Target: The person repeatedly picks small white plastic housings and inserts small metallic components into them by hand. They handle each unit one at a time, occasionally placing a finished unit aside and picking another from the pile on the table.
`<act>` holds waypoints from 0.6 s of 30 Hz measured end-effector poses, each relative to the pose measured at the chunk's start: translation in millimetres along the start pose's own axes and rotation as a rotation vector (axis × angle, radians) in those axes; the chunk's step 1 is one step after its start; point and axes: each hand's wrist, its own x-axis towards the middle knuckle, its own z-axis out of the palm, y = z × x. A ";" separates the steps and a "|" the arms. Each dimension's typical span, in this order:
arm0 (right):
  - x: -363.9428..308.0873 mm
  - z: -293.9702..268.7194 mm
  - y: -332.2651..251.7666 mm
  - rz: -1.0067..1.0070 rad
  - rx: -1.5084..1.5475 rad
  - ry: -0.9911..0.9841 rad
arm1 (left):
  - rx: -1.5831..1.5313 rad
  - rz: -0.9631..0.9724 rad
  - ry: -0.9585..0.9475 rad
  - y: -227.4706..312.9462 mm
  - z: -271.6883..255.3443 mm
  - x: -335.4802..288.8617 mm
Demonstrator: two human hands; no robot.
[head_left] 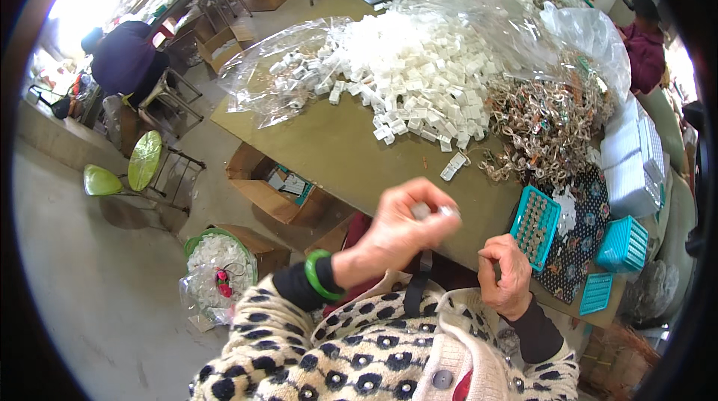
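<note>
My left hand (400, 225) is raised in front of my chest, its fingers pinched on a small white plastic piece (430, 211). A green bangle (318, 274) circles that wrist. My right hand (505, 270) is curled near the table's front edge, just left of a teal tray (535, 225) filled with rows of small round parts; whether it holds anything is hidden. Farther back on the olive table (336, 154) lies a big heap of white plastic pieces (426, 72) on clear plastic sheeting. A pile of tangled metal-coloured parts (546, 124) lies to its right.
Two more teal trays (624, 244) lie at right on a dotted black cloth (583, 236). Open cardboard boxes (277, 192) stand under the table. A basket of white pieces (221, 255) and a green chair (138, 165) are on the floor at left. Other people sit at back left and far right.
</note>
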 end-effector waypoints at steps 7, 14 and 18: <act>-22.8 -11.9 10.6 0.091 -0.006 0.028 | 0.734 1.123 0.572 124.0 -108.5 63.1; -36.8 -11.6 8.3 0.164 0.049 -0.036 | 1.810 1.099 0.482 159.2 -154.8 100.8; -33.4 -11.4 11.7 0.187 0.064 -0.043 | 1.051 0.830 0.320 80.0 -97.7 83.6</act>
